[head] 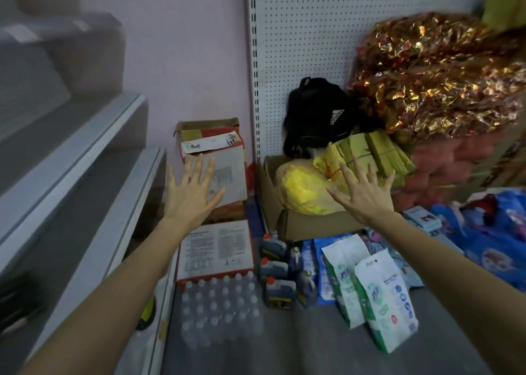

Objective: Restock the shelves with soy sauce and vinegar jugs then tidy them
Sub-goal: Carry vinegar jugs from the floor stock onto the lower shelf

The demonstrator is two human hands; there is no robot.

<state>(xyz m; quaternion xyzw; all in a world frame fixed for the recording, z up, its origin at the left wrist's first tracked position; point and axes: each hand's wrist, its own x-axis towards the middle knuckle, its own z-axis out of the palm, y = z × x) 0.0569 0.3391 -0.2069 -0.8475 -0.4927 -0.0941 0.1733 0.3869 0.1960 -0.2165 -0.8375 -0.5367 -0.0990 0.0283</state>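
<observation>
Since both hands hang in the air w/ nothing in them, we judge restocking hasn't started yet. The soy sauce jugs [273, 268] sit on the floor at 6 o'clock: three dark ones w/ orange caps, in a row, upright, touching or nearly so. A few smaller dark bottles [306, 285] stand just beside them at their 3 o'clock. Jug labels are too small to read, so we can't tell which are soy and which vinegar.

Left hand [191, 196] is at 8-9 o'clock, fingers straight and spread wide, gripping nothing. Right hand [363, 196] is at 3-4 o'clock, same spread, also gripping nothing. Both are well above the jugs, prob. a ready pose.

Shelves [85, 158] run along 9 o'clock, blurred, contents unclear; likely the jugs' destination.

A wrapped water bottle pack [219, 309] lies at 7 o'clock, w/ a red-edged carton [216, 249] behind it, print illegible. White-green pouches [381, 297] lean at 5 o'clock, text blurred.

A cardboard box [301, 223] holding a yellow bag [304, 192] sits just past the jugs. The black backpack [318, 112] at 1 o'clock reads "adidas". Foil-wrapped sacks [435, 73] are piled at 2 o'clock against the pegboard [307, 33].
</observation>
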